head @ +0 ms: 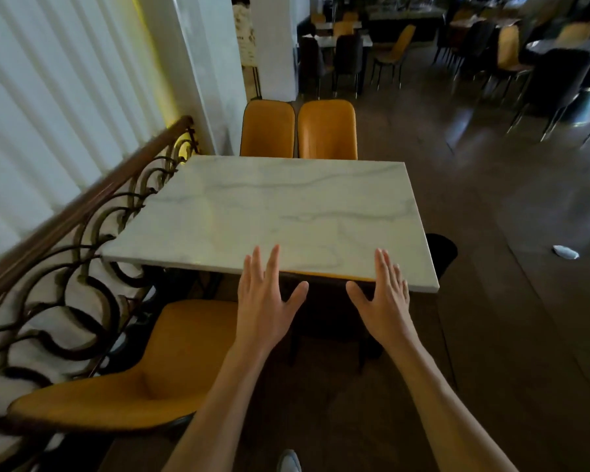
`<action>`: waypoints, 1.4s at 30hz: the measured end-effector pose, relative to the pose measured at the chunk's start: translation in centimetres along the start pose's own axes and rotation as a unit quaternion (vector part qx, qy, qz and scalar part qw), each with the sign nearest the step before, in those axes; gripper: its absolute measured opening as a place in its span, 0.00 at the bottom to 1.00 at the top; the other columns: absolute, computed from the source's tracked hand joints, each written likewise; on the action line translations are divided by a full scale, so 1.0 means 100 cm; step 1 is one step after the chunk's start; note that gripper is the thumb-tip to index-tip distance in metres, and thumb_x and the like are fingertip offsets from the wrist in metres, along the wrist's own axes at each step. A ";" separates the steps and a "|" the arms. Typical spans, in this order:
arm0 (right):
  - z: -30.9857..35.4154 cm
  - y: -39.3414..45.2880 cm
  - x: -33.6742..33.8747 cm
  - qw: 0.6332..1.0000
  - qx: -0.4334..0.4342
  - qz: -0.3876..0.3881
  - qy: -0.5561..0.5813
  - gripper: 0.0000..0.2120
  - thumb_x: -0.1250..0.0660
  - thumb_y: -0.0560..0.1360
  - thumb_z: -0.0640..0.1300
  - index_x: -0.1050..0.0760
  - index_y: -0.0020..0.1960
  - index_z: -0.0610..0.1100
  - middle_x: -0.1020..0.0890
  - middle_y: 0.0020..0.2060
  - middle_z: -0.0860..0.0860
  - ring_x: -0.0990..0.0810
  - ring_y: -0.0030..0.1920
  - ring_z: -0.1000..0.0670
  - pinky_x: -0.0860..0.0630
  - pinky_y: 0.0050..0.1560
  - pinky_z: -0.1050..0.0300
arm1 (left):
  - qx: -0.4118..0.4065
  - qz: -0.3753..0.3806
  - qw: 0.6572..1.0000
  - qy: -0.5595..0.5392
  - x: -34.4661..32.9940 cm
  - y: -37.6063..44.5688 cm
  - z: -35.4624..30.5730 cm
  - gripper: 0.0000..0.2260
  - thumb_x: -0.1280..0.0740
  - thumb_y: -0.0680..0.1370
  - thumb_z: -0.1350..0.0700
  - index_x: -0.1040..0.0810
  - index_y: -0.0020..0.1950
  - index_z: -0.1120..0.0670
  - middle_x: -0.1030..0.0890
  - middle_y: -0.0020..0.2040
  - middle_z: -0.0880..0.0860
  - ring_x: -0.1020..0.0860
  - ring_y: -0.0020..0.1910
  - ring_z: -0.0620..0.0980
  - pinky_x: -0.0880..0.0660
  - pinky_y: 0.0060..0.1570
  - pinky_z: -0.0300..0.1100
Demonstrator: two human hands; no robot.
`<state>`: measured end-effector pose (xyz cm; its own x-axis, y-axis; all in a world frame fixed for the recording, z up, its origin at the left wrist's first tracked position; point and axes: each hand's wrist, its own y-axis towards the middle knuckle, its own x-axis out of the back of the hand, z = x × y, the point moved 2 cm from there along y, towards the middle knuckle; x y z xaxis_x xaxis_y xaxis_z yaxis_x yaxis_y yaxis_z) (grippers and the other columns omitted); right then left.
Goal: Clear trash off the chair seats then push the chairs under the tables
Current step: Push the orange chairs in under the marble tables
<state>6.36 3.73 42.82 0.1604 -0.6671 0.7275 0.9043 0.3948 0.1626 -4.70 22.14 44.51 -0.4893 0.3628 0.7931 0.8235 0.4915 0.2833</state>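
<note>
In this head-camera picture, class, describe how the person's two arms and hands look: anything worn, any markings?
Both forearms are bare as far as the frame shows, with no sleeves visible. The left hand and right hand wear no gloves; no rings, watch, bracelets or markings can be seen. Fingers look long and slender.

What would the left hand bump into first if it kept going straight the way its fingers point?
Probably the table: the left hand points forward with its fingertips over the near edge. Depth is unclear, so it may pass just above.
</note>
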 end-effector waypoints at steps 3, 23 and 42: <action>0.020 -0.006 -0.014 1.000 0.016 0.022 0.003 0.40 0.43 0.78 0.65 0.58 0.81 0.50 0.56 0.81 0.52 0.59 0.80 0.47 0.60 0.78 0.45 | 0.019 -0.022 1.000 0.002 0.022 -0.013 0.015 0.38 0.45 0.77 0.31 0.57 0.80 0.43 0.58 0.81 0.52 0.61 0.79 0.51 0.57 0.72 0.47; 0.235 -0.043 -0.209 0.986 0.098 0.129 0.033 0.39 0.42 0.80 0.62 0.59 0.81 0.51 0.56 0.81 0.51 0.60 0.80 0.46 0.60 0.79 0.43 | 0.157 -0.085 0.984 0.021 0.181 -0.065 0.252 0.40 0.50 0.74 0.26 0.54 0.80 0.44 0.52 0.81 0.54 0.53 0.80 0.55 0.45 0.75 0.61; 0.279 -0.105 -0.287 0.994 -0.031 0.105 0.020 0.38 0.42 0.80 0.61 0.58 0.81 0.50 0.54 0.81 0.50 0.57 0.80 0.46 0.59 0.77 0.44 | 0.141 0.022 0.989 -0.033 0.196 -0.068 0.352 0.47 0.55 0.67 0.20 0.52 0.81 0.45 0.52 0.81 0.53 0.55 0.80 0.54 0.49 0.75 0.59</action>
<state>-18.82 36.33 38.81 0.3620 -0.5998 0.7136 0.8718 0.4888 -0.0314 -30.00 53.78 39.15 -0.4797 0.4345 0.7623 0.7364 0.6718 0.0804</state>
